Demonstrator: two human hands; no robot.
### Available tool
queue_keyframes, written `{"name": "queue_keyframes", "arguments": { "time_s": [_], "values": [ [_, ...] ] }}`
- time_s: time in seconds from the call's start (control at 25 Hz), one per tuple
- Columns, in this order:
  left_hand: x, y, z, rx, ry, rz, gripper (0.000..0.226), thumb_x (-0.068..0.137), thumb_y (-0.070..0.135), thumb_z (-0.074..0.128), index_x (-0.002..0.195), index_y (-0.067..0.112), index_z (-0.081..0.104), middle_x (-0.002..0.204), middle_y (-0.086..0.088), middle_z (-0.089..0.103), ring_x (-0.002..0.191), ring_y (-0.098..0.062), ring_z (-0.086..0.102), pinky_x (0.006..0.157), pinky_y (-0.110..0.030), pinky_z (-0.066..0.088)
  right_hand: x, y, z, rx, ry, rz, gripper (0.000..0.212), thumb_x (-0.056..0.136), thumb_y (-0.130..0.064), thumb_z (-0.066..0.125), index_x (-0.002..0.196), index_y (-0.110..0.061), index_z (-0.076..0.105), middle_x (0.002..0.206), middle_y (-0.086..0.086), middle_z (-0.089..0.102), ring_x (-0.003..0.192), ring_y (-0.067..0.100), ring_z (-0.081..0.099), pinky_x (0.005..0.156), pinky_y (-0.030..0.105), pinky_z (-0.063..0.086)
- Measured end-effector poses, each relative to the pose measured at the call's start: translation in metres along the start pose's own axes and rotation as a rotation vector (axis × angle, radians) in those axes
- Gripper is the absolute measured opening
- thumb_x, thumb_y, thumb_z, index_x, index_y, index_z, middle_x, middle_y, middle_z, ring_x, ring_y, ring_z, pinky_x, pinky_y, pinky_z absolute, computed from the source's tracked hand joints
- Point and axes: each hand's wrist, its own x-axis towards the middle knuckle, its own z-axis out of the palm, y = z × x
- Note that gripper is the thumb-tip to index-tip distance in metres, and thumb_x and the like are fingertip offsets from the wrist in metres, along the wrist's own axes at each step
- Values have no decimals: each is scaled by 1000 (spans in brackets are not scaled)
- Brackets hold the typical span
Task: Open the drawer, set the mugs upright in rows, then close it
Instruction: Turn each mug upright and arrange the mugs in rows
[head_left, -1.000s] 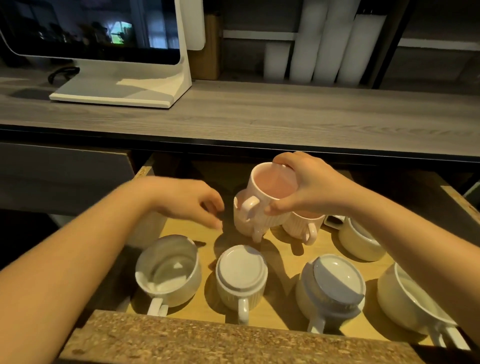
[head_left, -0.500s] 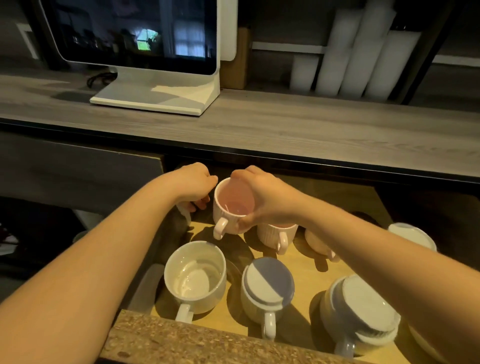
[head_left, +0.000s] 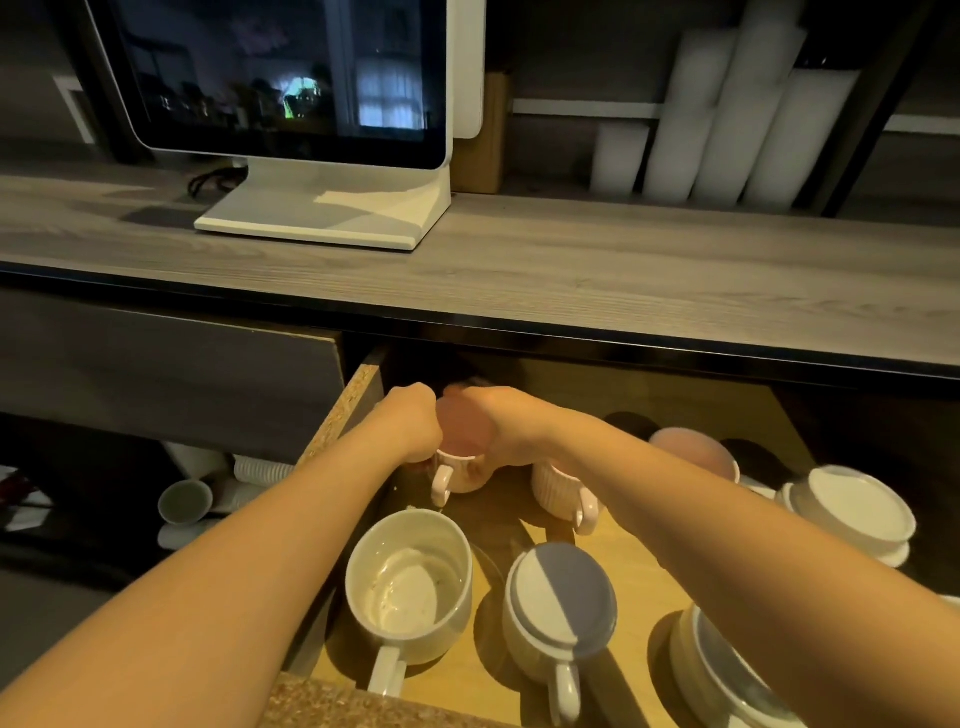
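Observation:
The drawer (head_left: 626, 564) is pulled out under the counter. My right hand (head_left: 501, 431) grips the rim of an upright pink ribbed mug (head_left: 460, 441) at the drawer's back left corner. My left hand (head_left: 413, 426) sits curled against that mug's left side; its fingers and anything under them are hidden. A second pink mug (head_left: 558, 486) stands under my right wrist, and a third (head_left: 693, 452) lies further right. In front, one white mug (head_left: 410, 582) stands upright. Three white mugs are upside down (head_left: 561, 597) (head_left: 727, 670) (head_left: 852, 512).
The grey wooden counter (head_left: 571, 270) overhangs the back of the drawer. A white monitor (head_left: 291, 104) and white rolls (head_left: 727, 104) stand on it. The drawer's chipboard front edge (head_left: 363, 701) is nearest me. Cups (head_left: 184, 501) sit low at the left.
My right hand has carried the pink mug back and left and brought it down in the drawer's rear corner. My left hand has followed and closed in beside it.

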Motion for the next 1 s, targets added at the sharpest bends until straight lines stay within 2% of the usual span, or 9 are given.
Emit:
{"name": "queue_keyframes", "arguments": {
  "time_s": [0.2,0.32,0.4,0.44,0.48,0.56,0.64,0.8,1.0],
  "values": [
    [2,-1,4,44,-5,-10,23,94,4,48,115,3,55,89,-10,52,93,-26,63,76,-26,49,7,5,9,-40,-46,6,67,79,-22,73,136,-20,40,132,7,53,120,26,51,93,32,45],
    [2,0,5,74,-44,-18,23,93,9,49,113,2,56,85,-9,55,83,-23,61,67,-24,46,-7,10,-6,-25,-22,35,78,82,-24,70,146,-22,25,145,6,43,130,27,43,102,35,40],
    [2,1,7,56,-41,-11,27,93,19,50,115,4,55,83,-8,57,78,-20,60,61,-22,45,-19,21,-19,-84,-5,108,76,83,-30,67,146,-25,24,147,4,41,130,27,44,100,36,42],
    [3,2,8,43,-37,7,34,93,26,50,120,5,51,91,-9,58,82,-20,60,62,-22,47,-25,28,-24,-116,-15,158,74,83,-34,66,145,-26,27,146,3,43,128,27,46,98,36,45],
    [3,3,11,51,-36,39,44,92,32,52,127,7,45,107,-11,57,93,-23,59,71,-26,50,-33,35,-28,-131,-36,199,73,82,-37,67,144,-28,28,143,3,45,126,27,48,95,36,47],
    [5,4,16,129,-67,128,63,88,39,56,139,11,31,135,-14,41,119,-30,46,93,-36,47,-49,45,-33,-112,-83,245,74,79,-40,69,142,-29,32,139,1,49,123,26,51,92,34,48],
    [6,3,20,184,-99,196,73,84,38,62,143,15,25,143,-11,33,129,-31,36,100,-38,43,-63,50,-32,-55,-108,248,72,77,-38,72,139,-29,37,136,-3,50,121,24,51,91,32,48],
    [11,-5,21,144,-28,204,68,82,32,67,138,13,35,135,-10,43,119,-27,47,93,-33,49,-68,55,-27,-8,-26,230,69,72,-37,76,134,-29,46,128,-3,56,114,23,57,84,30,51],
    [16,-5,27,158,97,163,56,80,36,69,127,13,48,127,-10,51,112,-27,52,88,-35,53,-65,55,-23,-34,69,240,65,72,-45,73,129,-22,50,116,2,62,101,20,61,77,28,57]
  ]
}}
